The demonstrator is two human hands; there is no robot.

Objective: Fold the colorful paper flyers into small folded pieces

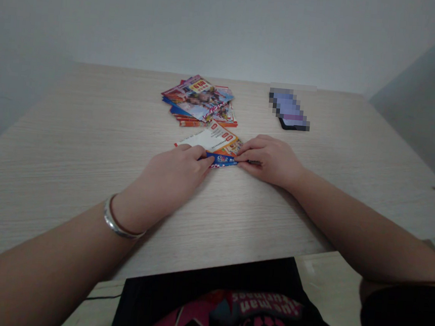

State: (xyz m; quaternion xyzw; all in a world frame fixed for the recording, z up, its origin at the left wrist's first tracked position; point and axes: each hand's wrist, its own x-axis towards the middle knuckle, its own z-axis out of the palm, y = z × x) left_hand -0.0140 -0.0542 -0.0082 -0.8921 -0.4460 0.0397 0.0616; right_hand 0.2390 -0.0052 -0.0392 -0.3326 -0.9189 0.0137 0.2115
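Observation:
My left hand (174, 179) and my right hand (271, 162) meet at the near end of a white and orange printed leaflet (212, 141), which lies flat on a pale wood-grain table (87, 172). The fingers of both hands grip a blue strip (221, 160) along its near edge, from opposite ends. A thin dark edge (254, 162) shows under my right fingers, but I cannot tell what it is. A silver bangle and a thin brown band (119, 220) circle my left wrist.
A loose pile of colourful printed leaflets (198, 99) lies just beyond the hands. To its right, a phone (288, 109) with a pixelated screen rests near the table's far edge. Walls rise behind the table, and my dark printed top shows below.

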